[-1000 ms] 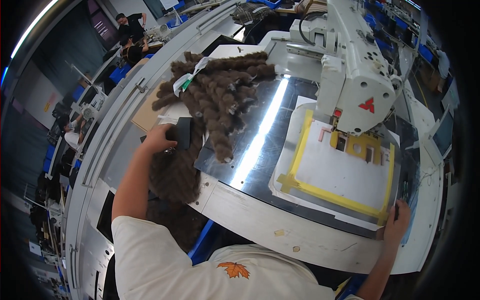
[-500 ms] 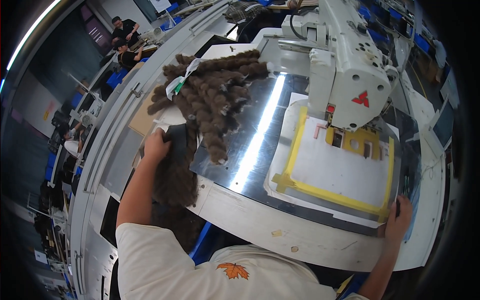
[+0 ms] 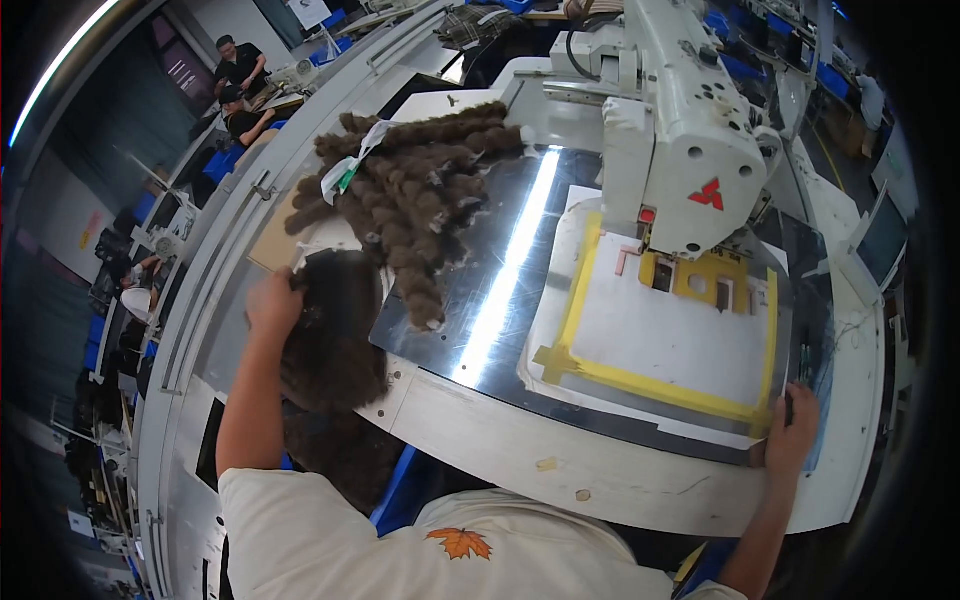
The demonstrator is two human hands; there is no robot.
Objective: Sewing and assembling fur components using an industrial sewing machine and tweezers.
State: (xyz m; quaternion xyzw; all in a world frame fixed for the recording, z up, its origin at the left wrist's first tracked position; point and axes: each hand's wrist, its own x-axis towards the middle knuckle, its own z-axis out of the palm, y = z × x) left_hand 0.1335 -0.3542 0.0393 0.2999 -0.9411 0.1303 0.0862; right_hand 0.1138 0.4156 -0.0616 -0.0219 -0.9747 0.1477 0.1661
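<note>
Touching the brown fur piece [image 3: 335, 345] left of the sewing head [image 3: 690, 195], the left hand [image 3: 274, 302] shows an unclear grip, as does the right hand [image 3: 793, 432]; no fur sits beneath that head, further progress unclear.

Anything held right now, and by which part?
Left hand appears to pinch the dark brown fur piece by its upper left edge. Right hand: small dark object at its fingers; hold unclear.

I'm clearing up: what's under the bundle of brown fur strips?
A shiny dark plate and a tan board show at the edges of the fur bundle; whatever lies directly beneath is covered.
</note>
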